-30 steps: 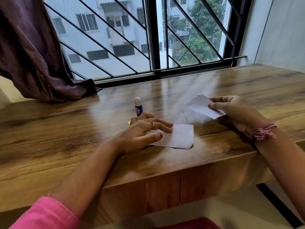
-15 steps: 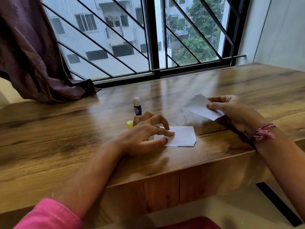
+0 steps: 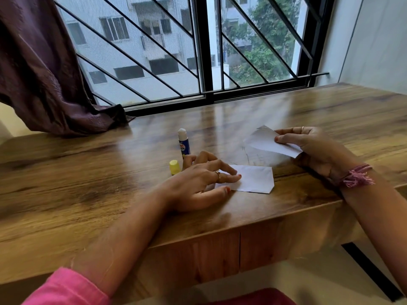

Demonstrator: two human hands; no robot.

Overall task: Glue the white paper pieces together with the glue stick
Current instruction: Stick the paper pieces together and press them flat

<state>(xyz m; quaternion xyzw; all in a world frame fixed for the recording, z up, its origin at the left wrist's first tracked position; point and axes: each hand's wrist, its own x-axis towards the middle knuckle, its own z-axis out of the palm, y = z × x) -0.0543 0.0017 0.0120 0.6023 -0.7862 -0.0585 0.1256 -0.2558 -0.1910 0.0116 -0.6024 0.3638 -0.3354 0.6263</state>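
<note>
A white paper piece (image 3: 253,179) lies flat on the wooden table (image 3: 88,172) near its front edge. My left hand (image 3: 198,183) rests on the paper's left part, fingertips pressing it down. My right hand (image 3: 315,148) pinches a second white paper piece (image 3: 271,143) between thumb and fingers and holds it tilted just above the table, to the right of the flat piece and farther back. The blue glue stick (image 3: 184,144) stands upright and uncapped just behind my left hand. Its yellow cap (image 3: 174,167) sits on the table beside it.
A dark purple curtain (image 3: 44,73) hangs over the table's back left corner. A barred window (image 3: 209,51) runs along the back edge and a white wall (image 3: 374,40) stands at the right. The table's front edge (image 3: 220,234) drops off close to my forearms.
My left hand has drawn back a little to the left on the flat paper, uncovering the yellow cap. My right hand still holds its paper in nearly the same place.
</note>
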